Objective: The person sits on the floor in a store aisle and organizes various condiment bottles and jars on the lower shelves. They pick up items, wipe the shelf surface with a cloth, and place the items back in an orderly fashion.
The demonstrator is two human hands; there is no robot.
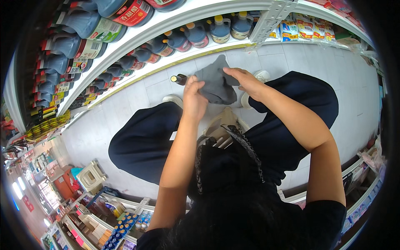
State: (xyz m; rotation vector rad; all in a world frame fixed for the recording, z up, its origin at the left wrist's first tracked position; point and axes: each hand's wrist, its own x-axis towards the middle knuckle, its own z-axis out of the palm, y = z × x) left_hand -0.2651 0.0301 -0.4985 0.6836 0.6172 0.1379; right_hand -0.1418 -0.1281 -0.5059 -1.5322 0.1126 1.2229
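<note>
A dark glass bottle with a yellow cap (pixel 178 79) pokes out past the fingers of my left hand (pixel 196 97), which is closed around it. The rest of the bottle is hidden by that hand and by a grey cloth (pixel 215 84). My right hand (pixel 247 80) pinches the cloth's right side, thumb on top and fingers underneath. The cloth hangs crumpled between both hands, above the tiled floor and between my spread knees.
Large jugs of dark liquid (pixel 195 34) line the bottom shelf ahead; more bottles (pixel 78 45) fill the shelf above. Bagged goods (pixel 304 29) sit past a metal upright (pixel 270 22). Beneath me is a plastic stool (pixel 226 115); another beige stool (pixel 92 177) stands behind left.
</note>
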